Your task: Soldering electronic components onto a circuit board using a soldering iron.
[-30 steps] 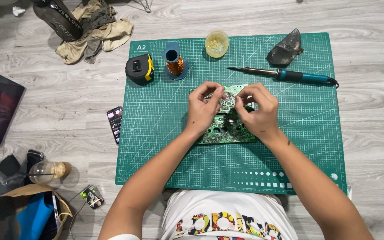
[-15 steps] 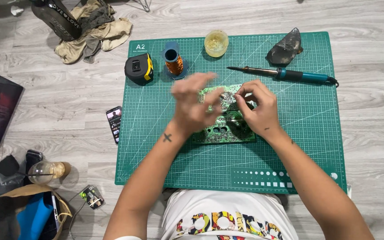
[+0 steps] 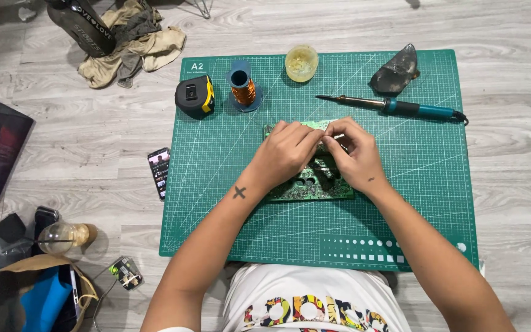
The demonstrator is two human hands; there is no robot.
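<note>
Left hand and right hand, fingers curled and meeting at the fingertips, both press on a green circuit board lying mid-way on a green cutting mat; whether they pinch a small part cannot be told. Beyond: soldering iron, copper wire spool, tape measure. Smartphone on the floor.

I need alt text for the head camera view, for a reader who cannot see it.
Seen from above, a left hand and a right hand meet over a green circuit board on a green cutting mat. Behind the board lie a soldering iron, a copper wire spool and a tape measure.
</note>
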